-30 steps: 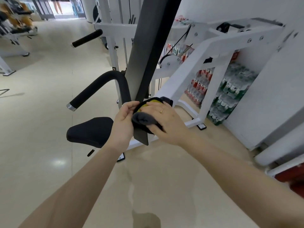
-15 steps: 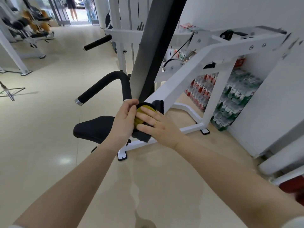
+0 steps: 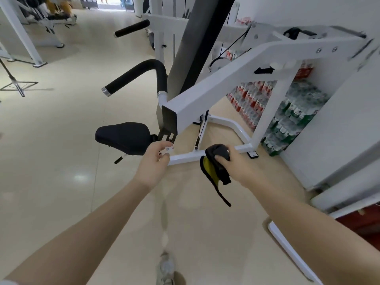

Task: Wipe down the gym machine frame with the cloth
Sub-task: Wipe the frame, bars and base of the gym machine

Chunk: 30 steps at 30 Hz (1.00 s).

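Observation:
The white gym machine frame (image 3: 226, 83) slopes down from the upper right to a dark end cap near the middle. A grey upright pad (image 3: 195, 38) rises behind it. My right hand (image 3: 244, 167) grips a dark cloth with a yellow inner side (image 3: 213, 167), held in the air below the beam and clear of the frame. My left hand (image 3: 154, 161) hovers near the black seat (image 3: 123, 137), fingers loosely curled, holding nothing, just in front of the seat bracket.
A black padded handle (image 3: 133, 77) curves out to the left of the pad. Packs of bottled drinks (image 3: 287, 112) are stacked against the white wall on the right. Other machines (image 3: 30, 38) stand at the far left across the shiny floor.
Both hands have come off the lower end of the beam. The right hand drew the cloth down and right; the left hand let go and dropped toward the seat.

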Motion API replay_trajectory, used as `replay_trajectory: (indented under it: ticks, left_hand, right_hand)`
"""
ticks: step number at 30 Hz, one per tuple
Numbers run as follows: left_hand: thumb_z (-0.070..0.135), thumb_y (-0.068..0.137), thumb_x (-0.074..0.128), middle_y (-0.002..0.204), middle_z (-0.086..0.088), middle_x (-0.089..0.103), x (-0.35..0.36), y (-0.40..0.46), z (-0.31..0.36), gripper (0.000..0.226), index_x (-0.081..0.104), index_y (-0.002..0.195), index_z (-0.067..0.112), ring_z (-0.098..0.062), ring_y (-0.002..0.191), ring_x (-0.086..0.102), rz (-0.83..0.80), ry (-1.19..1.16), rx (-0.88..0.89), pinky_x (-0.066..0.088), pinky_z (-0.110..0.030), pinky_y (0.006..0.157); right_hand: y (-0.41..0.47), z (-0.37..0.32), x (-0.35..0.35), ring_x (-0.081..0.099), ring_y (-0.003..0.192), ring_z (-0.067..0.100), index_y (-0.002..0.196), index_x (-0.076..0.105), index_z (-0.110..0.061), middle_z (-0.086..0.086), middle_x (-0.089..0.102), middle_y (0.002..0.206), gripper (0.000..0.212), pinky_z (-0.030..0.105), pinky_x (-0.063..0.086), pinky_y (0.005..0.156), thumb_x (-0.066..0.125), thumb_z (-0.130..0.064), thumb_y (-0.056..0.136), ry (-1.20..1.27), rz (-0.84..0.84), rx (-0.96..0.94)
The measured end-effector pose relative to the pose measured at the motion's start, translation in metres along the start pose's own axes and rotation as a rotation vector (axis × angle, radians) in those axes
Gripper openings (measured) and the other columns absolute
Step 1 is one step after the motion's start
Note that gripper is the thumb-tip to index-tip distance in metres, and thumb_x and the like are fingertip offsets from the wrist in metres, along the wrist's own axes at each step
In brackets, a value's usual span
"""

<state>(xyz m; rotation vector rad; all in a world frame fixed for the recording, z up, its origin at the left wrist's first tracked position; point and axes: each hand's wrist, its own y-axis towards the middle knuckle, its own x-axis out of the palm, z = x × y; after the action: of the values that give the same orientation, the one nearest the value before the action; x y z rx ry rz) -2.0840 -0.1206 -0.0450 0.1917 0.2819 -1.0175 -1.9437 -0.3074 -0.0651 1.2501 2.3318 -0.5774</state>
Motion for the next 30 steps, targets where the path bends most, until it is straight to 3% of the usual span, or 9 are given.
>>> replay_trajectory:
  ticks: [2,5,9,11,14,16,22,26,30]
  left_hand:
    - [0.012,0.096,0.04,0.123,0.009,0.049,0.006,-0.015,0.0,0.028,0.055,0.117,0.024,-0.005,0.113,0.046,-0.105,0.019,-0.031,0.035,-0.016,0.086]
    - [0.021,0.097,0.044,0.121,0.009,0.054,0.006,-0.028,0.007,0.031,0.052,0.127,0.023,0.0,0.108,0.049,-0.222,-0.019,0.003,0.039,-0.014,0.087]
    - [0.022,0.092,0.055,0.107,0.008,0.062,-0.014,-0.029,0.019,0.029,0.055,0.121,0.021,0.003,0.097,0.059,-0.26,-0.077,0.097,0.048,-0.014,0.081]
    - [0.019,0.09,0.058,0.097,0.006,0.065,-0.031,-0.024,0.019,0.02,0.06,0.11,0.023,0.003,0.088,0.061,-0.25,-0.038,0.116,0.048,-0.012,0.073]
    - [0.018,0.088,0.06,0.092,-0.002,0.067,-0.062,-0.012,0.006,0.011,0.062,0.091,0.029,-0.018,0.091,0.062,-0.259,0.124,0.135,0.05,-0.033,0.08]
    - [0.017,0.088,0.06,0.09,0.001,0.068,-0.085,-0.005,-0.004,0.012,0.062,0.085,0.029,-0.02,0.09,0.062,-0.277,0.183,0.141,0.049,-0.037,0.081]
    - [0.017,0.092,0.053,0.078,0.012,0.061,-0.173,0.017,-0.024,0.015,0.06,0.084,0.027,-0.005,0.077,0.056,-0.343,0.267,0.207,0.041,-0.021,0.065]
    - [0.012,0.088,0.056,0.088,0.007,0.066,-0.237,0.039,-0.04,0.016,0.063,0.096,0.024,-0.006,0.081,0.06,-0.283,0.213,0.222,0.047,-0.024,0.072]
    - [0.008,0.086,0.058,0.072,0.008,0.056,-0.288,0.066,-0.043,0.022,0.061,0.1,0.024,0.001,0.057,0.049,-0.265,0.173,0.224,0.039,-0.013,0.057]
  right_hand:
    - [-0.017,-0.013,0.009,0.057,0.094,0.015,0.116,0.042,-0.019,0.005,0.058,0.111,0.026,0.029,0.05,0.078,0.052,-0.029,0.095,0.239,-0.037,0.077]
    - [-0.035,-0.041,0.021,0.061,0.094,0.013,0.111,0.053,-0.02,0.002,0.063,0.105,0.016,0.024,0.05,0.077,0.052,-0.024,0.095,0.385,-0.189,-0.019]
    - [-0.047,-0.081,0.034,0.063,0.076,0.006,0.101,0.064,-0.02,-0.006,0.067,0.083,0.012,0.015,0.047,0.061,0.055,-0.017,0.093,0.317,-0.326,-0.136]
    - [-0.048,-0.093,0.039,0.064,0.076,0.007,0.106,0.063,-0.016,-0.002,0.067,0.087,0.015,0.019,0.049,0.065,0.054,-0.016,0.094,0.35,-0.308,-0.135]
    - [-0.044,-0.103,0.05,0.062,0.085,0.017,0.109,0.063,-0.016,0.004,0.067,0.095,0.018,0.037,0.049,0.075,0.05,-0.017,0.096,0.349,-0.272,-0.134]
    - [-0.041,-0.11,0.066,0.062,0.089,0.016,0.105,0.062,-0.02,0.003,0.066,0.098,0.018,0.036,0.051,0.082,0.046,-0.016,0.098,0.292,-0.262,-0.128]
    - [-0.028,-0.155,0.156,0.057,0.089,0.016,0.108,0.054,-0.024,-0.005,0.06,0.091,0.016,0.03,0.046,0.075,0.04,-0.024,0.1,0.136,-0.155,-0.021]
    - [-0.012,-0.208,0.205,0.055,0.09,0.013,0.112,0.05,-0.017,0.001,0.056,0.098,0.024,0.024,0.046,0.076,0.045,-0.005,0.093,0.199,-0.229,0.012]
    - [0.009,-0.247,0.241,0.054,0.087,0.015,0.099,0.054,-0.021,-0.004,0.055,0.088,0.031,0.025,0.045,0.072,0.054,0.005,0.082,-0.022,-0.251,-0.085]
